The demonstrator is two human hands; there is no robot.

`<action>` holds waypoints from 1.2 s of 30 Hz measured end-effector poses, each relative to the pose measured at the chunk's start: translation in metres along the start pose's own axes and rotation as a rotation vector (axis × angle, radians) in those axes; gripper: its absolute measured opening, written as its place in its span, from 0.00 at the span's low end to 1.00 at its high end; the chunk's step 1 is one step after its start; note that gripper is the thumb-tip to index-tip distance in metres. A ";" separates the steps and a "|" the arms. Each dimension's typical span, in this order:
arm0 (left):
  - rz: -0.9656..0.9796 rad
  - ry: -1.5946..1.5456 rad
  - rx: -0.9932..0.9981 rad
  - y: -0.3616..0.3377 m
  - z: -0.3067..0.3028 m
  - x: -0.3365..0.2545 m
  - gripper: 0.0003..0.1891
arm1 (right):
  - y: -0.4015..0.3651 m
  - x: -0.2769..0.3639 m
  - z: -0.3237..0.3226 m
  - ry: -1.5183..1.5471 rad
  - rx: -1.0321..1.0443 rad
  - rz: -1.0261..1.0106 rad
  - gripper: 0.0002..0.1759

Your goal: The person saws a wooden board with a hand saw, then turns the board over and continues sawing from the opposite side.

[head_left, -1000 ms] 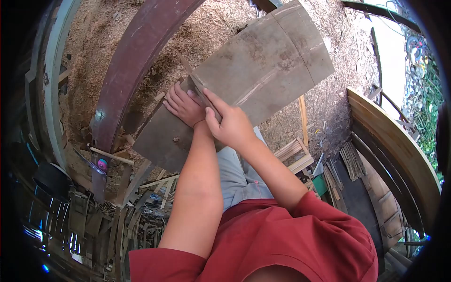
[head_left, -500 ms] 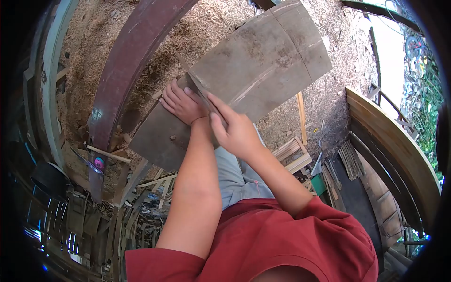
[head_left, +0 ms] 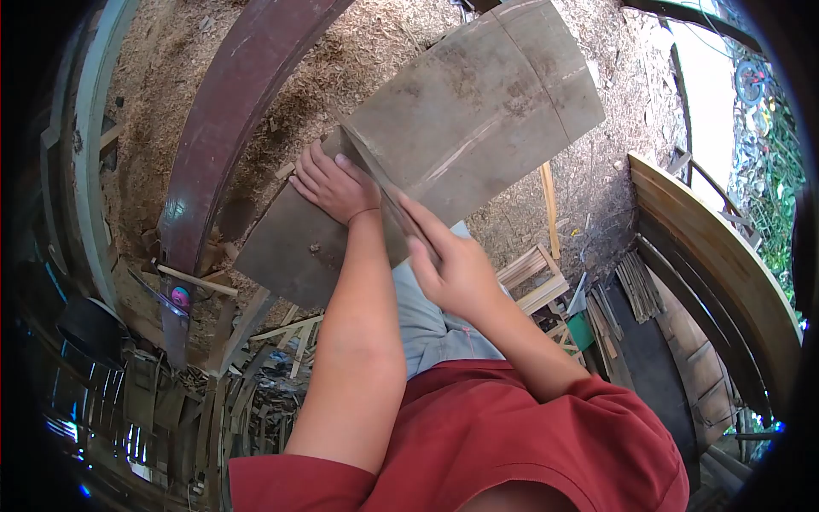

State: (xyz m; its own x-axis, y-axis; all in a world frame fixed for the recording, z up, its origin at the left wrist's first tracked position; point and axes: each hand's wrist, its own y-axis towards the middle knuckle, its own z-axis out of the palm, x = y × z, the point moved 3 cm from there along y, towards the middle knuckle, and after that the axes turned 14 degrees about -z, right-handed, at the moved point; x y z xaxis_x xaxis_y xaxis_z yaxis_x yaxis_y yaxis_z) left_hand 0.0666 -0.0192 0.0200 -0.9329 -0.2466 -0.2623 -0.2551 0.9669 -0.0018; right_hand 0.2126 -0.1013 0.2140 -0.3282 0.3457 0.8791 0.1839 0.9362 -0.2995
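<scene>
A broad grey-brown board (head_left: 478,111) lies slanted across the view, with a dark line across its far right part and a pale streak along its middle. My left hand (head_left: 337,183) rests flat on the board, left of the blade, fingers stretched out. My right hand (head_left: 452,264) is wrapped round the near end of a thin, flat tool (head_left: 375,168) that looks like a saw blade. The tool stands on edge across the board, close beside my left hand. Its handle is mostly hidden by my right fingers.
A curved dark red beam (head_left: 222,128) stands on the left, beside a pale green beam (head_left: 90,154). Wood shavings (head_left: 358,51) cover the ground. A small wooden frame (head_left: 536,280) lies right of my legs, and curved planks (head_left: 708,239) stand at the right.
My right hand has moved down and to the right, towards my body, drawing the tool with it. My left hand has stayed nearly in place on the board.
</scene>
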 end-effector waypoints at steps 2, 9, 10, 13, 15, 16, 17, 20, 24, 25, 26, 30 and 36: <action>0.009 -0.013 -0.049 0.000 -0.002 -0.001 0.27 | -0.025 0.009 -0.014 0.053 0.031 0.051 0.34; 0.003 0.017 0.026 0.003 0.004 0.007 0.28 | 0.039 -0.030 0.033 -0.082 0.026 0.001 0.35; -0.001 0.011 0.018 0.001 0.002 0.006 0.28 | 0.031 -0.029 0.030 -0.068 -0.004 -0.043 0.35; -0.005 -0.006 -0.004 0.000 -0.001 -0.002 0.28 | -0.011 -0.006 -0.002 -0.054 0.009 -0.044 0.34; -0.002 -0.011 -0.015 -0.001 -0.001 0.002 0.28 | -0.018 0.006 -0.009 -0.047 0.051 0.003 0.34; 0.006 -0.011 -0.024 0.001 0.000 0.002 0.28 | -0.015 0.007 -0.009 -0.040 0.067 0.016 0.34; 0.014 -0.012 -0.035 0.002 0.002 0.003 0.27 | -0.011 0.007 -0.009 -0.033 0.083 0.028 0.34; -0.012 0.032 0.049 0.003 0.012 0.014 0.28 | 0.019 0.004 0.013 -0.098 0.054 -0.023 0.36; -0.008 0.003 0.047 0.001 0.003 0.006 0.27 | 0.017 -0.010 0.010 -0.008 0.016 0.018 0.36; -0.015 -0.006 0.030 0.000 0.001 0.002 0.27 | 0.001 -0.004 0.000 -0.041 0.040 0.031 0.35; -0.021 -0.015 0.019 0.000 -0.001 0.001 0.27 | -0.012 -0.001 -0.007 -0.076 0.066 0.050 0.34; -0.014 -0.018 0.021 -0.001 -0.002 0.000 0.28 | -0.026 0.000 -0.015 -0.008 -0.004 0.000 0.34; -0.013 0.017 0.052 0.002 0.002 0.007 0.28 | 0.032 -0.021 0.027 -0.086 -0.028 -0.026 0.34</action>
State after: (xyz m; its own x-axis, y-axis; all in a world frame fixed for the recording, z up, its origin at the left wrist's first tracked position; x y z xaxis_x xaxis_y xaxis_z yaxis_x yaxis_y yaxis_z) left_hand 0.0604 -0.0190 0.0160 -0.9340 -0.2595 -0.2455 -0.2538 0.9657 -0.0551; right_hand 0.2010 -0.0769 0.1757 -0.4110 0.3264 0.8512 0.2000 0.9432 -0.2652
